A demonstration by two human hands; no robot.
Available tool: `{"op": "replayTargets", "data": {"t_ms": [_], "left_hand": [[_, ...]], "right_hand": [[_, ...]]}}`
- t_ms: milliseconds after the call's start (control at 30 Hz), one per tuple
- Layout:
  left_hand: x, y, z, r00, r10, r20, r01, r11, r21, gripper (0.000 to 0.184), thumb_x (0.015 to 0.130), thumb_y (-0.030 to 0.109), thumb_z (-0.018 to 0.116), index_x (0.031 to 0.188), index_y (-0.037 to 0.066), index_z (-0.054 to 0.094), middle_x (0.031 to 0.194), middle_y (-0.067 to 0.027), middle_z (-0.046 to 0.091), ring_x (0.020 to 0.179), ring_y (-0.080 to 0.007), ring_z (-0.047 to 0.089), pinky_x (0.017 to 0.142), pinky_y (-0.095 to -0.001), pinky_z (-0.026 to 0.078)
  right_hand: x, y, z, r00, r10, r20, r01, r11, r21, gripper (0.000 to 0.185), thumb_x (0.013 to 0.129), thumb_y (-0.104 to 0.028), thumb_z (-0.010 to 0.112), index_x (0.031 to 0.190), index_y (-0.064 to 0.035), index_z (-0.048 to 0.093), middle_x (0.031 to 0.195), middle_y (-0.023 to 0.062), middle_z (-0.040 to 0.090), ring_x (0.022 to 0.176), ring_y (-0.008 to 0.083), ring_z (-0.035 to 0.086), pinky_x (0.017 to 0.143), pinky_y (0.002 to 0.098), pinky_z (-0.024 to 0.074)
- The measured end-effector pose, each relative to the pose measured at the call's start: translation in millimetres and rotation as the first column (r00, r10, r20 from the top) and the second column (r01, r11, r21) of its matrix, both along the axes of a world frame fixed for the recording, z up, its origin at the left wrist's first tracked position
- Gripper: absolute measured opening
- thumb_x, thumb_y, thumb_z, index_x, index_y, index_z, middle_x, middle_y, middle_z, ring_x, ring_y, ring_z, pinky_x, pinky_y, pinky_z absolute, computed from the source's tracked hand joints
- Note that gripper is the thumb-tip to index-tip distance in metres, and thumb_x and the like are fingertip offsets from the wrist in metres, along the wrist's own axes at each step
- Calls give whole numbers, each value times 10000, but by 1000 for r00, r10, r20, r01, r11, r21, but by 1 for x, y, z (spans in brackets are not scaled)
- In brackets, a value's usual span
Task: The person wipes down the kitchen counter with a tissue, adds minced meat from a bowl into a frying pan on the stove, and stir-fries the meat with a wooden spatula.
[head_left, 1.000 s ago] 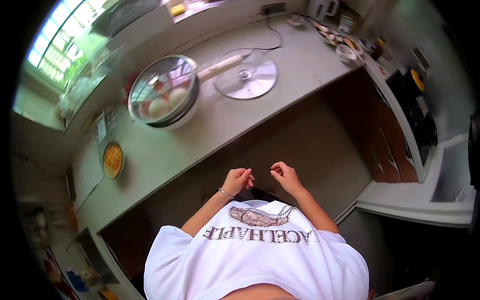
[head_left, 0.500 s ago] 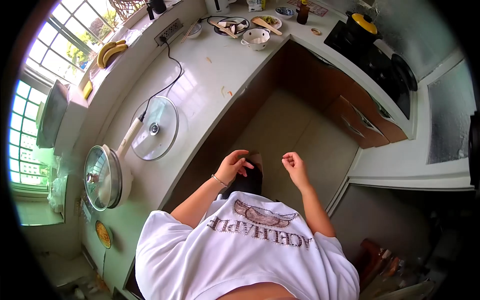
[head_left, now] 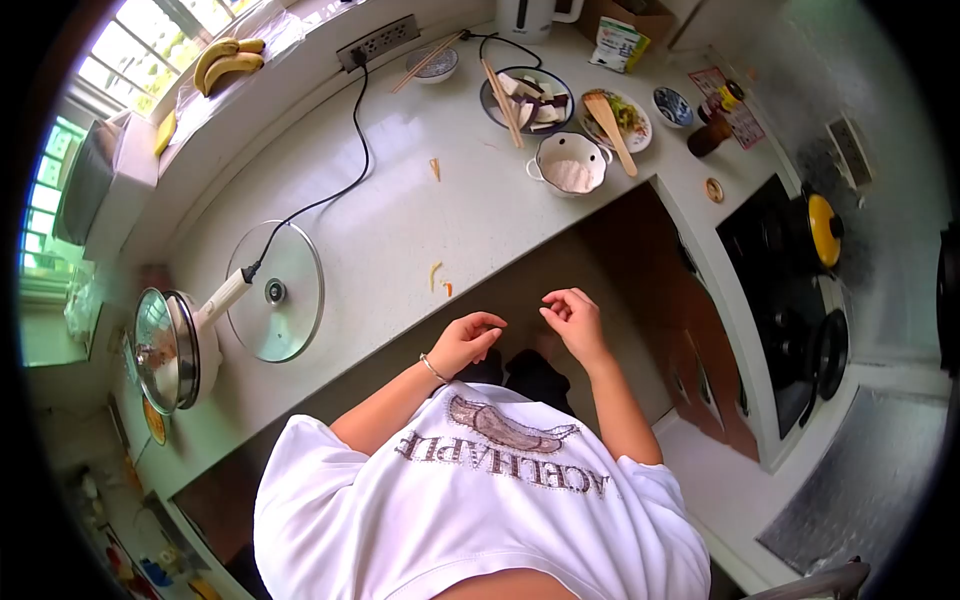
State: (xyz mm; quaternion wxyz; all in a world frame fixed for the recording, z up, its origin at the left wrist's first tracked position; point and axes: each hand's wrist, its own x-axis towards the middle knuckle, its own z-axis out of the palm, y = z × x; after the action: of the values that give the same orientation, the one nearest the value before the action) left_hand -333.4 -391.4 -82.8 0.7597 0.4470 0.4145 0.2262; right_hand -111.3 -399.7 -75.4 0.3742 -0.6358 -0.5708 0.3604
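My left hand (head_left: 468,340), with a bracelet at its wrist, hangs in front of my body, fingers loosely bent and apart, holding nothing. Beside it my right hand (head_left: 577,322) is also empty, with its fingers curled loosely and the thumb a little apart. Both are just off the counter's front edge, touching nothing. Nearest to them on the counter (head_left: 370,270) lie small orange and yellow food scraps (head_left: 437,277). Beyond stand a white two-handled bowl (head_left: 570,170) with pale contents, a dish of cut eggplant (head_left: 540,103) with chopsticks (head_left: 502,105), and a plate (head_left: 640,135) bearing a wooden spatula (head_left: 610,132).
At left, a glass lid (head_left: 290,325) lies beside a corded electric pan (head_left: 205,345) with its own lid on. A power cord (head_left: 362,130) runs to the wall socket (head_left: 378,42). To the right are a black stove (head_left: 775,290) and a yellow-lidded pot (head_left: 822,230).
My view has turned and moved nearer the counter, so the bowls and stove appear closer. Both hands are still empty and have drawn slightly nearer each other.
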Motion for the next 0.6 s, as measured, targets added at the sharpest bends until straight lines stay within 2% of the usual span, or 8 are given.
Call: {"op": "replayTargets", "data": {"t_ms": [67,200,333,400,467,500,567,600], "left_hand": [[0,14,-6,984,174,26,-174,984,-25,193,899,137,516,1053,29,560,620,48,469,528,-30,437,457,-177,357],[0,15,-17,859,509,65,-512,856,71,201,912,149,487,1052,27,563,610,31,476,519,-45,439,497,-174,368],[14,2,-16,701,712,38,-712,702,-3,200,908,121,477,1049,3,557,615,23,490,524,-44,453,498,-176,379],[19,-2,-13,652,758,25,-758,652,-14,200,907,116,475,1049,2,557,615,22,491,524,-44,454,500,-176,381],[17,-4,-13,610,792,18,-792,611,-15,199,905,106,472,1053,3,557,615,19,494,532,-43,458,501,-178,385],[14,-7,-16,603,798,8,-797,603,-35,199,905,106,472,1053,3,557,615,19,494,532,-43,458,501,-178,385],[9,-7,-25,515,857,31,-853,515,-84,202,906,108,473,1059,7,557,616,18,497,540,-43,460,502,-177,385],[6,-7,-29,496,868,34,-862,497,-100,202,906,108,473,1059,7,557,616,18,497,540,-43,460,502,-177,385]], "right_hand": [[-2,41,-10,986,168,18,-168,986,-13,171,690,-47,704,837,-31,616,707,43,524,556,106,470,525,243,420],[-20,125,-4,852,497,166,-505,863,7,146,709,-77,666,845,-53,618,764,87,559,664,229,570,603,321,464],[-56,223,22,691,575,438,-684,716,141,129,717,-88,656,842,-97,625,837,56,576,703,254,582,633,348,470],[-83,277,21,546,562,621,-774,623,117,149,710,-67,646,850,-106,613,852,46,563,754,250,582,648,349,476],[-107,325,-7,293,577,762,-888,460,-7,176,709,-28,605,864,-111,593,882,48,543,820,251,565,661,349,477],[-115,334,-14,281,595,753,-892,452,-25,176,709,-28,605,864,-111,593,882,48,543,820,251,565,661,349,477],[-131,355,-24,58,597,800,-959,256,-121,132,735,-16,518,837,-87,565,881,97,529,853,295,543,681,384,465],[-138,364,-31,-54,569,821,-976,143,-163,152,719,-30,549,858,-93,549,909,93,515,873,279,530,695,370,464]]}}
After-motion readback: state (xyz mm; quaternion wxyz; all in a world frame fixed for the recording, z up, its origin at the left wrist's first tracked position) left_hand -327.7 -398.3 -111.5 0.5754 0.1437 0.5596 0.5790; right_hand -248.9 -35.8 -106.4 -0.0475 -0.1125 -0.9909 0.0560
